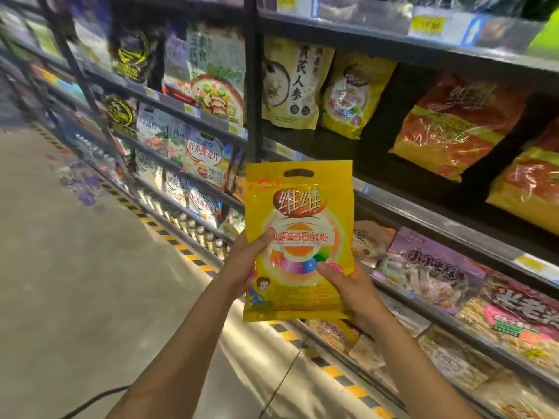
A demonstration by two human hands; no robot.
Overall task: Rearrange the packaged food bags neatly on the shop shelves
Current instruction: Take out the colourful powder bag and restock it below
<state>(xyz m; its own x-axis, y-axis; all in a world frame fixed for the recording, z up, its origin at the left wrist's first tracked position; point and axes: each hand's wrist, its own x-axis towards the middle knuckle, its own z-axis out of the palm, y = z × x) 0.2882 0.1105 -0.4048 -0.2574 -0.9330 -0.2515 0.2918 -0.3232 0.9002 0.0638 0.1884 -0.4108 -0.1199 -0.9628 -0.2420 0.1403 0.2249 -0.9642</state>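
I hold a yellow food bag upright in front of the shelves, its printed face toward me and its handle slot at the top. My left hand grips its left edge with the thumb on the front. My right hand grips its lower right corner, thumb across the print. On the shelf behind and above it stand a cream bag and a yellow bag, with a dark gap to their right. Red and yellow bags lean further right.
Black shelf uprights divide the bays. The lower shelf holds purple and clear snack bags. Bottles line the bottom row at left. A yellow-black striped strip edges the grey floor, where a dark cable lies.
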